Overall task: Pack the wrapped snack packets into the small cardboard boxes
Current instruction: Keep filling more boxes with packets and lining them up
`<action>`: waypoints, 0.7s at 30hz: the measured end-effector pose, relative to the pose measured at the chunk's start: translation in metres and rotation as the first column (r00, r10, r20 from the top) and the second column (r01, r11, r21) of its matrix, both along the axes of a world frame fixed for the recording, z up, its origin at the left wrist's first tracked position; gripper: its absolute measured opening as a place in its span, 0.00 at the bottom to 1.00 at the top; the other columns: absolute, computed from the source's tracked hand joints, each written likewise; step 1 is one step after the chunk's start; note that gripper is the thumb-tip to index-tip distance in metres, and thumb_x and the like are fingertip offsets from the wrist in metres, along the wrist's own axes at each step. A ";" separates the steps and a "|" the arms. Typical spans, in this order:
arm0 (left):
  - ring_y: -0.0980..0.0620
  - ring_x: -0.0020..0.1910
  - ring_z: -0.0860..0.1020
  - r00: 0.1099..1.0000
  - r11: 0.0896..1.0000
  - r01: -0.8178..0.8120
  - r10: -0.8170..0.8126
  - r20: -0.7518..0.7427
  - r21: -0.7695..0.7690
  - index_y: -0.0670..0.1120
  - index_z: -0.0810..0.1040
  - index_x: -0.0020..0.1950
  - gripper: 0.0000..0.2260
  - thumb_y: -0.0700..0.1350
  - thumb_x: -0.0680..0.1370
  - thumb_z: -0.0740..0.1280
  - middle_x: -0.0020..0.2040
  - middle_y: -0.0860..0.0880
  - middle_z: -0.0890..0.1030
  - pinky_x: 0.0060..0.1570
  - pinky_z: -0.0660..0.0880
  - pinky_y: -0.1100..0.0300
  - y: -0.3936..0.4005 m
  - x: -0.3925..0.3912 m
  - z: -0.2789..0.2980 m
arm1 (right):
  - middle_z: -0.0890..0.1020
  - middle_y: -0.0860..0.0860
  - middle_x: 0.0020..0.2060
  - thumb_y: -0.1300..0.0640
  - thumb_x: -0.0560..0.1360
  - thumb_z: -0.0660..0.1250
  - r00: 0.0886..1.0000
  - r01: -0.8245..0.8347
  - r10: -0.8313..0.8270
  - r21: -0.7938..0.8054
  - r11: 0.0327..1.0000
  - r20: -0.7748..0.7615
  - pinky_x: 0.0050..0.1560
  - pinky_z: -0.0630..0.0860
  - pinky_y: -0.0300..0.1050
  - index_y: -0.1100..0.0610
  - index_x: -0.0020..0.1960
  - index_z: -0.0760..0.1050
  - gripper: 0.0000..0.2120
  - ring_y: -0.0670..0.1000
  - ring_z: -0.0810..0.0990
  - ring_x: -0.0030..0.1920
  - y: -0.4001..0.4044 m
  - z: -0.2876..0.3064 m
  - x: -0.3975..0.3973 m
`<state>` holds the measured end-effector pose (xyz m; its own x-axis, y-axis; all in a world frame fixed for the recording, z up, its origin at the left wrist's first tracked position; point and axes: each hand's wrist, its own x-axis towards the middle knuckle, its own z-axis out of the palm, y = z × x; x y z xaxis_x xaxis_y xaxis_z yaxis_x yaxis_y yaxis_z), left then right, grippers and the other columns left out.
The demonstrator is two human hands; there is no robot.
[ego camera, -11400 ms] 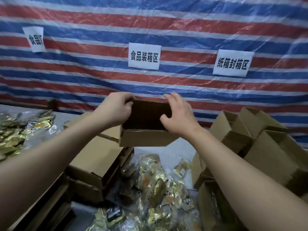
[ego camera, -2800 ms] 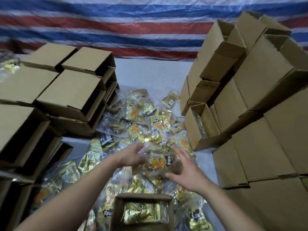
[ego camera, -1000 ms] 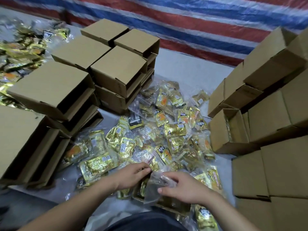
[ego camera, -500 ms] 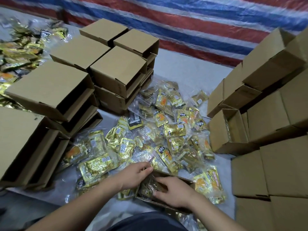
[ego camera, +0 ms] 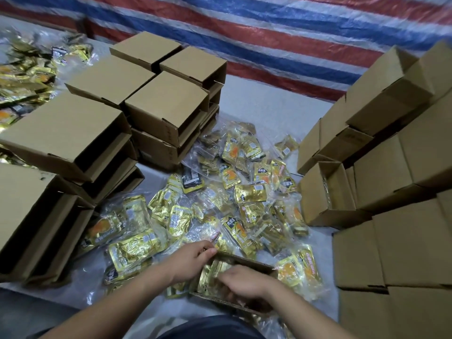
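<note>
- Surface: pale grey table top [ego camera: 266,111], bare strip toward 12 o'clock; clear plastic film under the goods.
- Backdrop: striped tarpaulin [ego camera: 281,28], red, blue and white bands, hanging behind the table.
- Loose heap of gold snack packets [ego camera: 244,192] at centre; a second heap [ego camera: 27,69] at 10 o'clock.
- Closed flat boxes [ego camera: 166,104] stacked from 9 to 11 o'clock; taller box stacks [ego camera: 403,167] from 1 to 4 o'clock, one open box [ego camera: 327,192] at 3 o'clock.
- Small cardboard box [ego camera: 244,260] at 6 o'clock, open, gold packets inside.
- Left hand [ego camera: 190,260] rests on the box's left rim, fingers curled over it.
- Right hand [ego camera: 247,282] is inside the box, fingers bent down on the packets; whether it pinches one I cannot tell.
</note>
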<state>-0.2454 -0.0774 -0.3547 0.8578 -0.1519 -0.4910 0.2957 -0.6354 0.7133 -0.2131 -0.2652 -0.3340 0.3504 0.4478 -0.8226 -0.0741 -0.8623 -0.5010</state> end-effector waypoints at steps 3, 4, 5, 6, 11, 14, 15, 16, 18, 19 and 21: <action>0.54 0.48 0.79 1.000 1.000 -0.014 0.014 -0.007 -0.024 0.56 0.75 0.55 0.08 0.55 0.84 0.57 0.49 0.52 0.82 0.47 0.72 0.62 -0.002 0.001 0.002 | 0.76 0.50 0.38 0.51 0.82 0.54 0.996 0.046 -0.047 0.019 0.999 0.072 0.40 0.70 0.45 0.54 0.45 0.73 0.13 0.48 0.73 0.35 -0.014 -0.001 0.005; 0.53 0.49 0.79 1.000 0.999 -0.018 0.017 -0.010 -0.029 0.55 0.76 0.55 0.09 0.55 0.84 0.58 0.50 0.51 0.82 0.49 0.72 0.61 -0.001 0.001 0.002 | 0.78 0.51 0.43 0.50 0.82 0.53 0.998 -0.008 0.008 -0.003 1.000 0.069 0.44 0.71 0.45 0.54 0.48 0.73 0.13 0.48 0.75 0.39 -0.014 -0.001 0.004; 0.53 0.50 0.79 1.000 0.999 -0.016 0.015 -0.013 -0.029 0.55 0.76 0.55 0.09 0.55 0.84 0.58 0.50 0.51 0.82 0.50 0.72 0.60 0.000 0.000 0.002 | 0.79 0.54 0.52 0.48 0.83 0.51 0.996 -0.069 0.071 -0.036 0.997 0.056 0.52 0.72 0.46 0.54 0.55 0.74 0.16 0.51 0.77 0.49 -0.011 0.000 0.002; 0.53 0.50 0.79 1.000 0.999 -0.013 0.012 -0.018 -0.030 0.54 0.76 0.56 0.10 0.55 0.84 0.58 0.51 0.51 0.82 0.51 0.72 0.60 0.000 -0.001 0.002 | 0.76 0.57 0.63 0.46 0.83 0.50 0.991 -0.124 0.127 -0.077 0.989 0.037 0.62 0.70 0.47 0.55 0.63 0.74 0.20 0.54 0.76 0.60 -0.007 -0.001 0.000; 0.62 0.48 0.76 0.997 0.996 -0.049 0.045 -0.061 -0.070 0.58 0.75 0.56 0.08 0.57 0.84 0.58 0.49 0.57 0.79 0.45 0.69 0.67 0.003 -0.005 0.000 | 0.72 0.57 0.72 0.39 0.82 0.52 0.962 -0.248 0.257 -0.095 0.964 0.096 0.67 0.67 0.50 0.55 0.72 0.69 0.26 0.58 0.71 0.70 0.000 0.016 -0.012; 0.57 0.53 0.78 0.993 0.991 -0.087 0.078 -0.086 -0.105 0.56 0.77 0.58 0.10 0.57 0.83 0.59 0.53 0.54 0.81 0.52 0.72 0.62 0.001 -0.002 0.002 | 0.81 0.48 0.48 0.45 0.80 0.60 0.948 -0.078 0.039 0.110 0.991 0.316 0.45 0.74 0.44 0.51 0.56 0.77 0.13 0.49 0.80 0.47 -0.012 0.045 -0.009; 0.55 0.53 0.78 0.990 0.986 -0.109 0.097 -0.099 -0.123 0.55 0.78 0.58 0.10 0.56 0.83 0.59 0.53 0.53 0.81 0.53 0.73 0.60 0.000 -0.001 0.004 | 0.80 0.45 0.45 0.46 0.79 0.61 0.923 -0.020 -0.043 0.161 0.987 0.382 0.43 0.75 0.43 0.49 0.55 0.77 0.11 0.45 0.79 0.43 -0.016 0.055 -0.004; 0.55 0.51 0.79 0.987 0.982 -0.127 0.112 -0.114 -0.140 0.55 0.78 0.57 0.10 0.56 0.83 0.60 0.51 0.53 0.82 0.52 0.73 0.61 -0.001 0.000 0.007 | 0.80 0.44 0.46 0.46 0.79 0.62 0.877 -0.014 -0.071 0.172 0.985 0.475 0.46 0.76 0.44 0.49 0.56 0.77 0.10 0.43 0.78 0.44 -0.022 0.062 0.003; 0.61 0.46 0.78 0.985 0.981 -0.130 0.112 -0.128 -0.143 0.57 0.77 0.55 0.09 0.56 0.83 0.59 0.47 0.56 0.81 0.45 0.71 0.66 -0.004 -0.004 0.012 | 0.78 0.46 0.57 0.45 0.79 0.63 0.744 -0.112 0.017 0.100 0.989 0.669 0.60 0.75 0.47 0.50 0.64 0.74 0.16 0.45 0.76 0.56 -0.033 0.067 0.016; 0.64 0.43 0.76 0.986 0.983 -0.125 0.108 -0.127 -0.134 0.57 0.76 0.55 0.09 0.57 0.84 0.58 0.45 0.57 0.80 0.42 0.69 0.69 -0.007 -0.005 0.014 | 0.76 0.47 0.62 0.44 0.79 0.63 0.713 -0.150 0.079 0.041 0.988 0.696 0.65 0.73 0.49 0.51 0.68 0.71 0.20 0.47 0.75 0.61 -0.039 0.065 0.021; 0.64 0.42 0.75 0.983 0.982 -0.145 0.128 -0.133 -0.124 0.57 0.75 0.57 0.10 0.57 0.84 0.57 0.45 0.57 0.80 0.39 0.67 0.69 -0.009 -0.010 0.017 | 0.75 0.49 0.65 0.44 0.77 0.65 0.756 -0.198 0.213 -0.093 0.976 0.619 0.65 0.73 0.52 0.52 0.70 0.69 0.24 0.52 0.74 0.64 -0.043 0.057 0.026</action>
<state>-0.2550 -0.0865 -0.3380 0.8086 -0.1084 -0.5782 0.4648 -0.4848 0.7409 -0.1876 -0.3084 -0.2765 0.6894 0.5540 -0.4667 0.4269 -0.8312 -0.3561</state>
